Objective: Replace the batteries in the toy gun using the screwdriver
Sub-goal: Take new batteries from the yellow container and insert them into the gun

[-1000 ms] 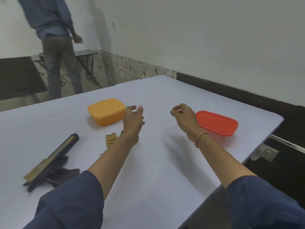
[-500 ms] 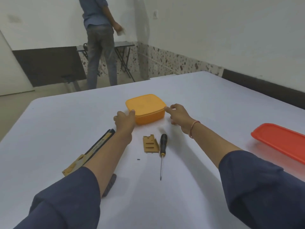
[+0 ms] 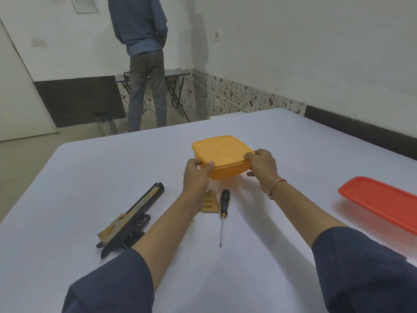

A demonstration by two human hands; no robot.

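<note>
Reaching forward, left hand [image 3: 196,175] and right hand [image 3: 261,164] now grip the orange box [image 3: 222,152] by its near corners; screwdriver [image 3: 223,211] lies between the wrists, tip toward the person.

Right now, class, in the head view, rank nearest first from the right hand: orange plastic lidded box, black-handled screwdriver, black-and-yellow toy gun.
1. Orange plastic lidded box: held by the right hand.
2. Black-handled screwdriver: just toward the person.
3. Black-and-yellow toy gun: far left.

You see an orange box [image 3: 222,157], a red lid [image 3: 381,203], a black-and-yellow toy gun [image 3: 133,216], a black-handled screwdriver [image 3: 223,208], and a white tabletop [image 3: 90,177].
</note>
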